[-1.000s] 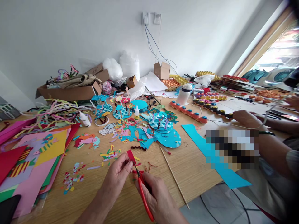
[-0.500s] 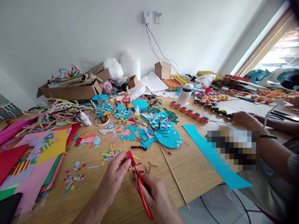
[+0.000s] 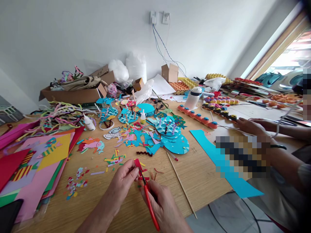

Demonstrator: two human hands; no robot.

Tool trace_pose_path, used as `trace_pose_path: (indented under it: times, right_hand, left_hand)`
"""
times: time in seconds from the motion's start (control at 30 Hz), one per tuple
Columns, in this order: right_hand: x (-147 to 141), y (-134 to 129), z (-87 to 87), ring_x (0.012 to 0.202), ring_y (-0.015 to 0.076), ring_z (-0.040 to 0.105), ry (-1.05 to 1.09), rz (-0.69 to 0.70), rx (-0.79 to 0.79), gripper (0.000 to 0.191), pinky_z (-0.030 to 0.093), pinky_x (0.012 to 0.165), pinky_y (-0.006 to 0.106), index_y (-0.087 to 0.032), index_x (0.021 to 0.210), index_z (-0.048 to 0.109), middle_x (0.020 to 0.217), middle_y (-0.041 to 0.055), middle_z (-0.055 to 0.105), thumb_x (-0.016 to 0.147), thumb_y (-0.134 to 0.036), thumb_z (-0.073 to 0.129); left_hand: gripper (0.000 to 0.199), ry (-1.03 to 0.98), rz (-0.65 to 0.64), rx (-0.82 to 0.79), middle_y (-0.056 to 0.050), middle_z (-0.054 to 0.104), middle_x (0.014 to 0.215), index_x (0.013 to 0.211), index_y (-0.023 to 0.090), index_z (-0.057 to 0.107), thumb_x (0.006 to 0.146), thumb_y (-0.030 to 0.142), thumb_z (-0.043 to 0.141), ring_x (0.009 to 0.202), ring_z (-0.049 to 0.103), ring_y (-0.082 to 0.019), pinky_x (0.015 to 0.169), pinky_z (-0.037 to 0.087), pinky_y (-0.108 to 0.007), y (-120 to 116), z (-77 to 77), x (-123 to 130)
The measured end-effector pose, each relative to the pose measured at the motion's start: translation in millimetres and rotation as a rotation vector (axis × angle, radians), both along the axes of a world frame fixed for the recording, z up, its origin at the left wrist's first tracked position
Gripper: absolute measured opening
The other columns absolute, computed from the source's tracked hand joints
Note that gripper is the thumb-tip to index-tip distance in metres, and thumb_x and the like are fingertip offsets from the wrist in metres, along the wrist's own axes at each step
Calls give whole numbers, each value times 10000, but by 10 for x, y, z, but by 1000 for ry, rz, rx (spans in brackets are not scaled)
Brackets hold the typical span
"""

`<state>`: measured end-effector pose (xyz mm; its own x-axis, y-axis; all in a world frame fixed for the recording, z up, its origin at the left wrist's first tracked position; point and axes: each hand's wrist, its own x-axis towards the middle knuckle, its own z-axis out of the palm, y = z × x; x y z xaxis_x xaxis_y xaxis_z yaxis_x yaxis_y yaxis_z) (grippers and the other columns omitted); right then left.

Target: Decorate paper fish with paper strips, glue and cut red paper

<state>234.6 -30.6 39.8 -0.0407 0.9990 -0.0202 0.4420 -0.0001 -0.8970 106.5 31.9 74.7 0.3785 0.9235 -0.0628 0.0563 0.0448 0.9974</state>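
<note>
My left hand [image 3: 126, 179] pinches a small strip of red paper [image 3: 137, 162] between thumb and fingers. A pair of scissors [image 3: 150, 204] with red handles is gripped in my right hand [image 3: 161, 200], its dark blades pointing up at the red paper. The blades meet the paper's edge; how far they cut into it I cannot tell. Below the blades lies another thin red strip [image 3: 143, 178]. Just beyond my hands are cut strips [image 3: 115, 160] of yellow, red and green paper. A thin wooden stick [image 3: 181, 184] lies to the right of my right hand.
Coloured paper sheets [image 3: 58, 174] lie at the left, near paper fish pieces [image 3: 93, 145]. Blue decorated discs [image 3: 175, 144] and a glue bottle [image 3: 143, 117] stand mid-table. A long blue paper strip [image 3: 218, 161] hangs over the right edge, beside another person's hand [image 3: 251, 127].
My left hand and the red paper have shifted slightly right. The scissor blades look closer together on the paper. The other person's hand has moved a little left.
</note>
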Motion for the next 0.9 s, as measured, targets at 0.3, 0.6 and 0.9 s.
trace_pose_path:
  times: [0.3, 0.6, 0.9]
  right_hand:
    - [4, -1, -3, 500, 86, 253, -10, 12, 8, 317, 193, 453, 216, -199, 597, 325, 536, -57, 294, 850, -380, 385]
    - [26, 11, 2, 488, 86, 294, -50, 19, 7, 338, 209, 464, 219, -194, 600, 354, 537, -43, 351, 862, -407, 361]
    - [30, 5, 18, 502, 87, 267, 28, 19, -6, 318, 207, 455, 211, -195, 599, 353, 543, -51, 321, 854, -384, 379]
  left_hand:
    - [226, 47, 51, 20, 35, 481, 619, 655, 195, 505, 811, 357, 484, 632, 442, -134, 613, 354, -221, 33, -20, -25]
    - [225, 82, 72, 48, 44, 446, 603, 629, 205, 463, 793, 358, 476, 604, 415, -133, 579, 346, -222, 61, -60, -9]
    - [229, 81, 11, 11, 46, 425, 596, 612, 208, 437, 776, 364, 470, 604, 394, -135, 581, 332, -231, 12, -34, 43]
